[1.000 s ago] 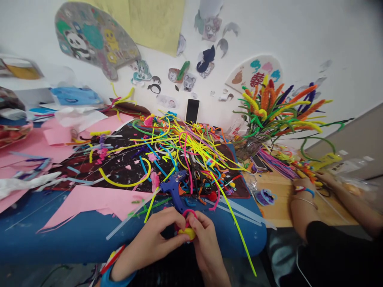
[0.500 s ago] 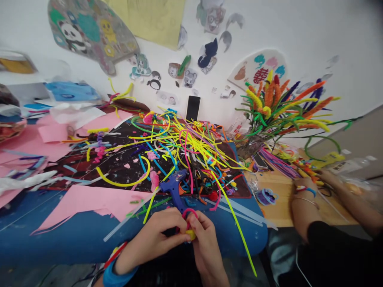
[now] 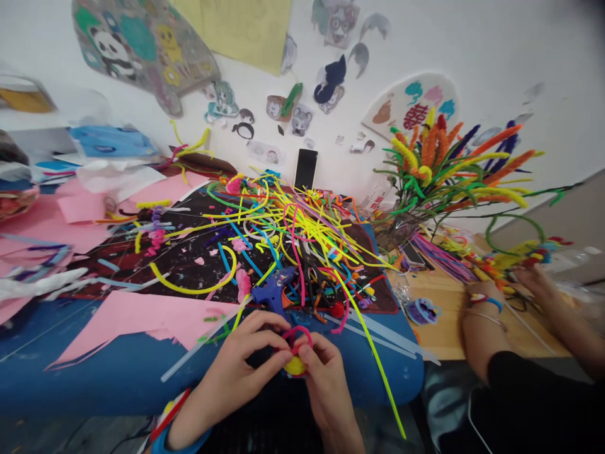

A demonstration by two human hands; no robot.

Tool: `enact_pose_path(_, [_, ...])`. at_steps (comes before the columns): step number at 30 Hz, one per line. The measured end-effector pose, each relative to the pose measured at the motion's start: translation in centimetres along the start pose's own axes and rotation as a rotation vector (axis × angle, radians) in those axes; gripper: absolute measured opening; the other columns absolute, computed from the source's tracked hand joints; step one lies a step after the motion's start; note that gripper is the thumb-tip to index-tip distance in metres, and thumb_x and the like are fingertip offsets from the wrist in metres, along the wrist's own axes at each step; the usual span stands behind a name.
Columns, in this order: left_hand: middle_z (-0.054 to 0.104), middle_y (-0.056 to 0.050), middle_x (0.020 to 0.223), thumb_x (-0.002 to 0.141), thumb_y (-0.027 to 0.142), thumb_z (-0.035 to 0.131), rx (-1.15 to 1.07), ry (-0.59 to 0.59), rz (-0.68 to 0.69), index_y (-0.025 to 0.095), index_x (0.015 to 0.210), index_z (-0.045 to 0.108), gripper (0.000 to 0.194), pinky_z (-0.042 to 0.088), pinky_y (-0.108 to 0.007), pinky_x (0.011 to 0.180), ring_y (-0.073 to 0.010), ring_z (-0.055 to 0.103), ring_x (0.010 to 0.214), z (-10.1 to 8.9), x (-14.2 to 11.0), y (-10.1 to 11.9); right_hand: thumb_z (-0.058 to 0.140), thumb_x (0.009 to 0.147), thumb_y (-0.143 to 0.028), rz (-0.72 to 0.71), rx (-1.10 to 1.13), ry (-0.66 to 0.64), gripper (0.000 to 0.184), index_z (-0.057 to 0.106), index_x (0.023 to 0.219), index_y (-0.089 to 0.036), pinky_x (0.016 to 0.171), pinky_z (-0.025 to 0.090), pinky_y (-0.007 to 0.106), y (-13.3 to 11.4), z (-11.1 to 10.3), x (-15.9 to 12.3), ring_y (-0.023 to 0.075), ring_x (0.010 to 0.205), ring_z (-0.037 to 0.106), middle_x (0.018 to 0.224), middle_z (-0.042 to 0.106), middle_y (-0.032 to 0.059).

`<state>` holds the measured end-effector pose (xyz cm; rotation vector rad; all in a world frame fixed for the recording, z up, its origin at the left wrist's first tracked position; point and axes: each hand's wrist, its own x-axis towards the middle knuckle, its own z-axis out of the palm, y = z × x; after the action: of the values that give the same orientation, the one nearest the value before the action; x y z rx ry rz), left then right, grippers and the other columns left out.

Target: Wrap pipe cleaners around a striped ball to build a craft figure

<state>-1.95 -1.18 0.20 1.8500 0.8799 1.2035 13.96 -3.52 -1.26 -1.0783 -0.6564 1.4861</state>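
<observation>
A: Since the blue-edged counter [image 3: 118, 343] is so crowded, where is the work itself?

B: Bottom centre of the frame, at the counter's near edge, between the left hand [image 3: 243, 359] and the right hand [image 3: 327, 375], just below the blue glue gun [image 3: 269, 292]: a small chenille piece [image 3: 295, 367], its yellow body [image 3: 293, 364] topped by a pink loop [image 3: 299, 328].

A: How would you handle it?

B: I'd keep the yellow body steady in one pinch and coax the pink loop with the other, in small bends, so the stem shouldn't kink.

A: And the hands?

B: Both grasp the piece lightly, neither clenched. The left's thumb and forefinger nearly meet at its left side; the right pinches its right side, the remaining fingers mostly hidden.
</observation>
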Motion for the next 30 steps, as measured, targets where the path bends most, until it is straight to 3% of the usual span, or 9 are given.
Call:
enact_pose_path(3, [0.064,-0.002,0.107,0.091,0.015,0.066,0.045,-0.029,-0.018,0.023,0.085,0.070,0.011,0.044,-0.023,0.089,-0.0147,0.061,0.101,-0.4,0.0,0.0,0.090,0.065,-0.043,-0.021,-0.015,-0.069,0.029,0.076,0.073,-0.020,0.053,0.047,0.017,-0.2,-0.6,0.3,0.0096,0.059,0.057,0.067,0.068,-0.0003])
enact_pose_path(8, [0.058,0.000,0.094,0.093,0.016,0.061,-0.082,-0.027,-0.129,0.020,0.079,0.066,0.015,0.042,-0.022,0.083,-0.0131,0.058,0.090,-0.5,0.3,-0.4,0.088,0.069,-0.034,-0.140,-0.178,-0.258,0.017,0.080,0.076,-0.021,0.072,0.050,0.019,-1.1,-1.8,0.8,0.0135,0.081,0.063,0.084,0.071,0.0022])
enact_pose_path(13, [0.054,0.000,0.086,0.094,0.026,0.062,-0.233,-0.090,-0.221,0.018,0.073,0.065,0.023,0.039,-0.024,0.073,-0.0140,0.054,0.082,-0.3,0.4,-0.6,0.087,0.072,-0.031,-0.082,-0.171,-0.318,0.012,0.080,0.072,-0.021,0.065,0.047,0.017,-1.5,-2.3,0.7,0.0097,0.068,0.058,0.072,0.068,-0.0007])
enact_pose_path(20, [0.054,-0.003,0.085,0.089,0.046,0.067,-0.412,-0.172,-0.255,0.016,0.068,0.065,0.038,0.039,-0.024,0.066,-0.0149,0.051,0.076,-0.3,0.8,-0.5,0.091,0.063,-0.045,0.009,-0.070,-0.359,0.031,0.079,0.070,-0.017,0.060,0.048,0.018,-0.6,-2.1,0.9,0.0094,0.060,0.057,0.066,0.069,0.0015])
enact_pose_path(23, [0.055,-0.003,0.084,0.087,0.054,0.066,-0.452,-0.112,-0.264,0.016,0.070,0.065,0.041,0.042,-0.024,0.067,-0.0155,0.052,0.077,-0.2,0.8,-0.5,0.092,0.060,-0.049,0.043,-0.001,-0.335,0.038,0.076,0.069,-0.016,0.045,0.040,0.015,0.0,-1.8,0.9,0.0054,0.046,0.049,0.056,0.063,-0.0007])
enact_pose_path(26, [0.060,-0.003,0.092,0.091,0.058,0.058,-0.462,0.019,-0.291,0.021,0.095,0.066,0.038,0.045,-0.026,0.077,-0.0173,0.056,0.086,0.0,0.5,-0.4,0.088,0.064,-0.052,0.068,0.061,-0.286,0.040,0.074,0.076,-0.017,0.031,0.024,0.012,0.3,-1.4,0.9,0.0010,0.033,0.032,0.049,0.057,-0.0044])
enact_pose_path(28, [0.063,-0.003,0.092,0.089,0.061,0.059,-0.478,0.075,-0.347,0.021,0.103,0.065,0.042,0.046,-0.026,0.077,-0.0179,0.057,0.085,0.1,0.5,-0.4,0.087,0.067,-0.052,0.074,0.090,-0.239,0.040,0.074,0.084,-0.018,0.030,0.023,0.011,0.4,-1.1,0.9,0.0002,0.032,0.031,0.050,0.058,-0.0048])
enact_pose_path(30, [0.066,-0.003,0.088,0.083,0.060,0.067,-0.493,0.087,-0.403,0.019,0.098,0.067,0.043,0.047,-0.026,0.075,-0.0186,0.058,0.082,0.2,0.6,-0.4,0.087,0.067,-0.051,0.077,0.108,-0.200,0.042,0.073,0.089,-0.018,0.032,0.027,0.010,0.3,-0.9,0.9,0.0008,0.035,0.036,0.053,0.059,-0.0043])
